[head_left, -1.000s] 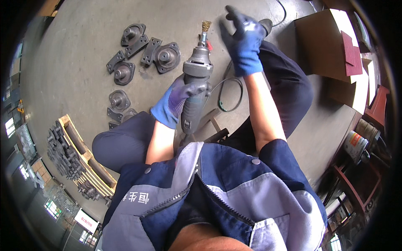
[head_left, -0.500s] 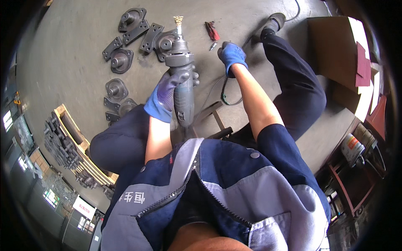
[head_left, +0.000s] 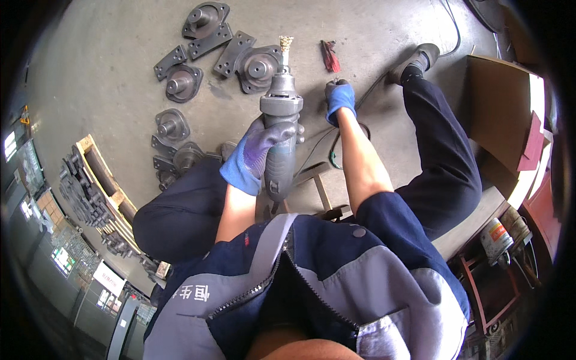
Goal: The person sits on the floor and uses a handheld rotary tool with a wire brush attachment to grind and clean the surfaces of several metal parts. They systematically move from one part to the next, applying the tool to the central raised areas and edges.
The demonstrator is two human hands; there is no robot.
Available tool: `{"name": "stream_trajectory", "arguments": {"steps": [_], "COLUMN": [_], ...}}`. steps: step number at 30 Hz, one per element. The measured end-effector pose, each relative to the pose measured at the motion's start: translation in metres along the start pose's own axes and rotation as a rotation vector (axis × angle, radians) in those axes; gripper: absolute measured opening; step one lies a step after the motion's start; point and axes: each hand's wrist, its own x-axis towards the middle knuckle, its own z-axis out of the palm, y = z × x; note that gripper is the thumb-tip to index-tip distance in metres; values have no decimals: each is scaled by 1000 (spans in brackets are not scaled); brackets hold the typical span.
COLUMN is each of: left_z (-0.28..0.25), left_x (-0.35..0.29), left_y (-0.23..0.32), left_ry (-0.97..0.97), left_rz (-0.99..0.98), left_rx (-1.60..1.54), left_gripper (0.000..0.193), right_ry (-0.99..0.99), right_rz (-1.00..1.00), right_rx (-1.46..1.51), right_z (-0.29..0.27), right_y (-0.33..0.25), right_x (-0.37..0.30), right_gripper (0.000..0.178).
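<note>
My left hand (head_left: 264, 147), in a blue and dark grey glove, is wrapped round the body of a grey straight grinder (head_left: 281, 159). The tool points away from me, with a gold-coloured, flared, bristly tip (head_left: 286, 43) on its silver shaft. My right hand (head_left: 340, 101), gloved alike, reaches down to the floor with its fingers drawn together. Whatever lies at those fingertips is mostly hidden. Just beyond them is a crumpled red piece (head_left: 329, 56), perhaps cloth or a small bag. Beside the right wrist runs a dark cable loop (head_left: 364, 133) with a green part.
Dark metal flanges with stub shafts (head_left: 259, 69) and drilled plates (head_left: 210, 41) lie on the floor ahead and left. A wooden pallet (head_left: 105, 174) holds more metal parts at left. At right stand a cardboard box (head_left: 498, 114) and a white can (head_left: 497, 237).
My right hand has moved to the spot by the red piece where a small silver part lay, which it now covers. The grinder stays in my left hand; the whole view has shifted.
</note>
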Motion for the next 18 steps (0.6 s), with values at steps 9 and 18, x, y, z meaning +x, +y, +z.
{"name": "stream_trajectory", "arguments": {"steps": [9, 18], "left_z": [7, 38], "left_x": [-14, -32], "left_y": [8, 21], "left_ry": [22, 56], "left_rz": [122, 153], "left_rx": [259, 306], "left_gripper": [66, 46], "right_ry": [55, 394], "right_rz": [-739, -1020], "right_rx": [595, 27], "right_z": [-130, -160], "right_y": [-104, -118], "right_x": [-117, -146], "right_gripper": [18, 18]}}
